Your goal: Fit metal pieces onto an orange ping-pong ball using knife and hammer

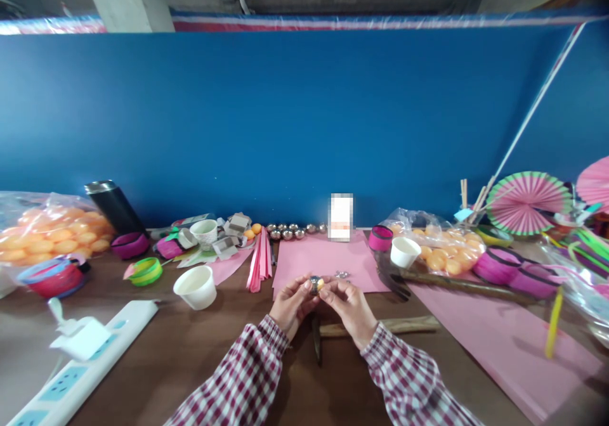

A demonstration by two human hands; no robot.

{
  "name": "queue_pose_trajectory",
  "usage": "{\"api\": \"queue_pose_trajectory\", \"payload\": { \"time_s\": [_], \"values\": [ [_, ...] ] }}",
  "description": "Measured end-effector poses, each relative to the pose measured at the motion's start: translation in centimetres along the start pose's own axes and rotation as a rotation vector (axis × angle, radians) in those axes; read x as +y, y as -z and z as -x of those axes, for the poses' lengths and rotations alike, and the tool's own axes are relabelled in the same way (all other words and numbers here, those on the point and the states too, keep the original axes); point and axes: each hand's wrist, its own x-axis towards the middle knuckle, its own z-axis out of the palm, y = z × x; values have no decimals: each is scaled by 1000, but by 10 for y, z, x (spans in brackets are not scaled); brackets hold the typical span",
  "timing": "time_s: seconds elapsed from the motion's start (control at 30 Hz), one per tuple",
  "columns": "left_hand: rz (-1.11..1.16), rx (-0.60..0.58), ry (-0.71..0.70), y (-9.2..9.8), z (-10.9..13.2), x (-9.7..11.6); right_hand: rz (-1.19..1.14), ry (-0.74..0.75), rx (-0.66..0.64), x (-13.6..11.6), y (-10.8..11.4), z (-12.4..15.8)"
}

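In front of the pink sheet, a shiny silver ball is pinched in the fingers of my left hand. My right hand is closed at the ball's right side, its thumb and fingertips on a small yellow-orange piece that touches the ball; its kind is too small to tell. Below my hands lies a hammer with a wooden handle, partly hidden by my right wrist. Small silvery pieces rest on the sheet just beyond my fingers. Several silver balls line the sheet's far edge.
Paper cups and a power strip stand left, with a bag of orange balls and a dark bottle. Right are a second hammer, another white cup, a bagged ball pile and a paper fan.
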Motion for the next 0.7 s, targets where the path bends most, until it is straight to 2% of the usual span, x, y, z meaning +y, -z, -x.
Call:
{"api": "queue_pose_trajectory", "payload": {
  "time_s": [0.7],
  "values": [
    [-20, -12, -10, 0, 1, 0, 19, -2, -11, -2, 0, 0]
  ]
}}
